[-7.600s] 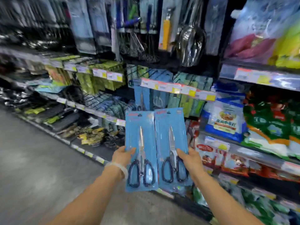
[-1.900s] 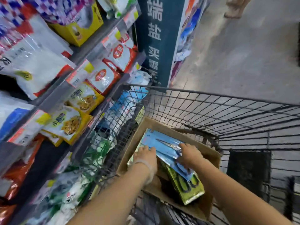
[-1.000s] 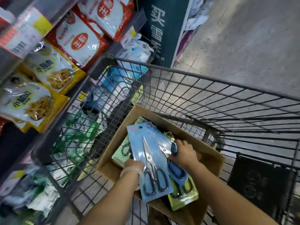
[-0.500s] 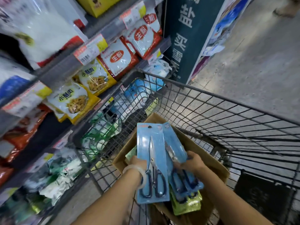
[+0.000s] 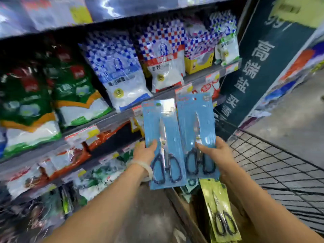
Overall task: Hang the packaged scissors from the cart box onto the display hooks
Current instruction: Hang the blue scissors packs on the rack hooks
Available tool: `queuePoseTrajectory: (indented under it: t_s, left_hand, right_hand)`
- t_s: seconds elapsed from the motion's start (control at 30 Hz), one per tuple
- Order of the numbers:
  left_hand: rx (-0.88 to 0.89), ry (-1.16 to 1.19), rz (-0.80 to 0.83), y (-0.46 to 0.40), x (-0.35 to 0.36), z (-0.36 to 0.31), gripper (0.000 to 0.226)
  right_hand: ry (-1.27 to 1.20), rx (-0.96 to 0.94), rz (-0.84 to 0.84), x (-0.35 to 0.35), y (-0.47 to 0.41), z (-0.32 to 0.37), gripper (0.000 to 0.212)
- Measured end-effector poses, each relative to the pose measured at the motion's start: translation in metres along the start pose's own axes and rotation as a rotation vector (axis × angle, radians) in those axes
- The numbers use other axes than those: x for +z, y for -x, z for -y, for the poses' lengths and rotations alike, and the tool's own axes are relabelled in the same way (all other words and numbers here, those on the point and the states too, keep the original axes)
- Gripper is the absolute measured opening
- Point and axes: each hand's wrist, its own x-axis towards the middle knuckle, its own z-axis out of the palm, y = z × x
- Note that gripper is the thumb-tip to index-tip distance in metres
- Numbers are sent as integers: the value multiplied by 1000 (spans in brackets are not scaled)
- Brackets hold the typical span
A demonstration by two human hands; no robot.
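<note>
Two blue scissor packs are held upright side by side above the cart box (image 5: 185, 206), the left pack (image 5: 162, 137) gripped by the left hand (image 5: 146, 152) and the right pack (image 5: 196, 130) by the right hand (image 5: 216, 154).

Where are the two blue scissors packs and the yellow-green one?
left blue scissors pack (image 5: 162, 137), head view, card middle
right blue scissors pack (image 5: 196, 127), head view, card middle
yellow-green scissors pack (image 5: 219, 207), head view, card middle

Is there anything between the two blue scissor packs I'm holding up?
Nothing: in the head view the left blue scissor pack and right blue scissor pack sit edge to edge.
</note>
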Motion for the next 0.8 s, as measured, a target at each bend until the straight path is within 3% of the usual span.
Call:
queuePoseTrajectory:
  t_s: [0.23,0.37,0.53,0.63,0.8]
  left_hand:
    - [93,56,-186,62,-178,13,27]
    - [48,146,-308,108,-296,58,45]
    - [-5,171,-563,174,-429,126,40]
    - [-64,156,-682,213,-487,162,24]
    - [-169,239,-833,254,-551,207,40]
  right_hand:
    - [-2,-227,283,135,97,82,27]
    - [-9,-229,404,229,162,82,35]
    - [10,-257,593,335,247,77,39]
    - [41,-288,730,392,293,76,23]
    - [92,-343,905,476,357,73,23]
